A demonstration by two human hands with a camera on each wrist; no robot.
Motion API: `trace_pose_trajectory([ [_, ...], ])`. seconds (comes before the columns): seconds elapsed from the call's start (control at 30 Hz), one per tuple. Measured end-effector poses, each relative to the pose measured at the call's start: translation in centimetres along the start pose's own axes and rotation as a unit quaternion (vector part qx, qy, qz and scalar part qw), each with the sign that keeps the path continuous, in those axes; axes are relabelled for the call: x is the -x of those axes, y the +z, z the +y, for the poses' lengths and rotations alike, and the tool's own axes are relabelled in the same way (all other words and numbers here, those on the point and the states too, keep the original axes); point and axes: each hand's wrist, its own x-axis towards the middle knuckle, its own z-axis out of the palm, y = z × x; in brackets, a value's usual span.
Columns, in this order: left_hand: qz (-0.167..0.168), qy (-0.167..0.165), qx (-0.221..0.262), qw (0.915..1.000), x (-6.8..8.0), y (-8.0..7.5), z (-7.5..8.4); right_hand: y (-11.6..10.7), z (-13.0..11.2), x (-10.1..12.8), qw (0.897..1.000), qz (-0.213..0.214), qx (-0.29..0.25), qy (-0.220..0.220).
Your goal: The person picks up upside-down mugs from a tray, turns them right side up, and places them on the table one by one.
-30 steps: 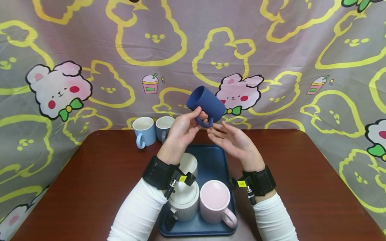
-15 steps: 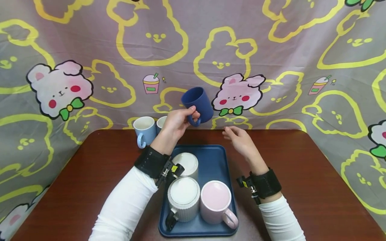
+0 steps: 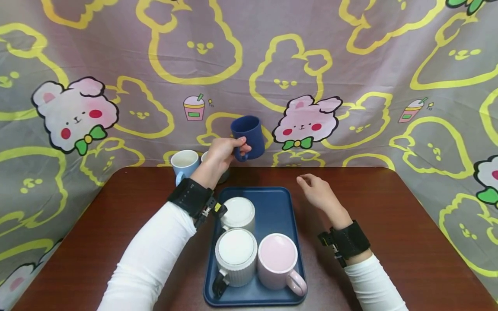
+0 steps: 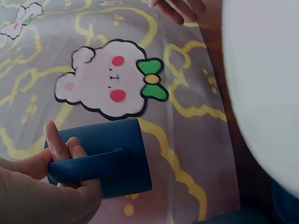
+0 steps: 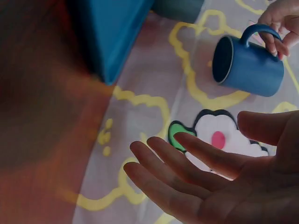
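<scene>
A navy blue mug [image 3: 254, 140] is in the air beyond the tray, its mouth up and tipped slightly to the left. My left hand [image 3: 221, 154] grips it by the handle; in the left wrist view the fingers pass through the handle [image 4: 88, 165]. Over the table at the right, apart from the mug, my right hand [image 3: 320, 192] holds nothing. Its fingers look relaxed and spread in the right wrist view. On the blue tray [image 3: 274, 211] stand a white mug [image 3: 240, 211], a ribbed white mug [image 3: 236, 252] and a pink mug [image 3: 277, 255], flat bases upward.
At the back left of the table, a light blue mug [image 3: 184, 160] stands upright, partly behind the left wrist. Beside it a dark grey-blue mug [image 3: 223, 176] is mostly hidden by the left hand. A patterned cloth [image 3: 362, 52] hangs behind the table's far edge.
The right hand has drawn away from the mug, to the right and down. My left hand has carried the mug left and turned it from tilted to nearly upright.
</scene>
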Motion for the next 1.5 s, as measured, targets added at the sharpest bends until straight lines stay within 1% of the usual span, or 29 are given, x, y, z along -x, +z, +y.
trace_pose_trajectory([
  [0.13,0.003,-0.004,-0.010,0.9999,-0.7,-0.4,-0.3,0.1,1.1,-0.1,1.000,-0.026,0.008,0.011],
  [0.23,0.002,-0.004,-0.026,0.9997,-1.2,-0.7,-0.6,0.0,1.6,-0.2,0.999,-0.032,0.020,0.010],
  [0.37,0.002,-0.008,-0.041,0.9991,-1.6,-1.0,-0.8,-0.2,2.1,-0.1,0.999,-0.029,0.027,0.007],
  [0.47,0.001,-0.010,-0.048,0.9988,-1.8,-1.3,-1.0,-0.1,2.3,0.1,0.999,-0.026,0.026,0.014],
  [0.6,-0.002,-0.005,-0.056,0.9984,-2.2,-1.6,-1.4,0.0,2.5,0.2,0.999,-0.024,0.023,0.013],
  [0.83,-0.016,0.002,-0.059,0.9981,-2.9,-2.3,-2.5,0.4,2.9,0.2,0.999,-0.021,0.032,0.005],
  [0.93,-0.016,0.000,-0.065,0.9978,-3.2,-2.7,-3.0,0.3,3.2,0.4,0.999,-0.019,0.034,0.007],
  [1.1,-0.016,-0.001,-0.075,0.9971,-3.5,-3.3,-3.8,0.0,4.0,0.6,0.999,-0.017,0.040,0.008],
  [1.37,-0.032,0.008,-0.100,0.9945,-4.0,-4.0,-4.6,-0.7,5.0,0.9,0.999,-0.017,0.051,0.001],
  [1.5,-0.041,0.009,-0.103,0.9938,-4.2,-4.2,-5.0,-1.0,5.6,1.0,0.998,-0.014,0.057,0.001],
])
